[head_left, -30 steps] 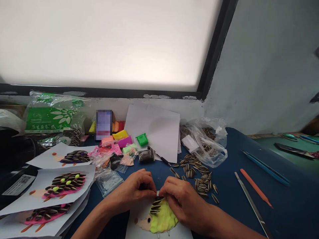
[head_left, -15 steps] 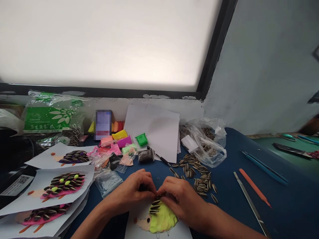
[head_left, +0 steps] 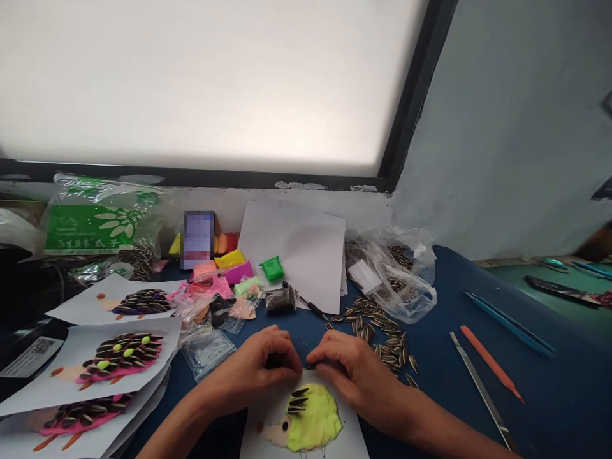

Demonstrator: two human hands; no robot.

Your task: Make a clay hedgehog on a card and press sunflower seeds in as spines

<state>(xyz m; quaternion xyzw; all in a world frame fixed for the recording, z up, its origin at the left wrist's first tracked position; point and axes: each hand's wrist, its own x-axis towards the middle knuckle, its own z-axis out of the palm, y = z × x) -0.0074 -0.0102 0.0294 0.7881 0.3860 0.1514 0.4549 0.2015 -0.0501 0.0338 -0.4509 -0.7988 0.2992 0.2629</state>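
Observation:
A yellow clay hedgehog [head_left: 315, 421] with a beige snout lies on a white sheet [head_left: 255, 443] in front of me. Several striped sunflower seeds [head_left: 297, 401] stick out of its upper left part. My right hand [head_left: 356, 376] is just above the hedgehog, with a sunflower seed [head_left: 310, 366] pinched between thumb and forefinger. To its left, my left hand [head_left: 270, 357] hovers over the sheet's upper left edge. Its thumb and fingertips are pressed together; whatever they hold, if anything, is hidden.
Loose sunflower seeds [head_left: 389, 338] lie behind my right hand, beside a plastic bag of seeds [head_left: 401, 287]. Finished hedgehog pictures [head_left: 124, 357] are stacked at left. Colored clay packs [head_left: 236, 273] and blank paper [head_left: 306, 255] sit at the back. An orange tool [head_left: 492, 363], a metal blade [head_left: 480, 389] and tweezers [head_left: 509, 325] lie at right.
My right hand has shifted slightly up and right, away from my left fingertips and off the clay, uncovering more of the yellow body. A seed now shows in its pinch. My left hand has hardly moved.

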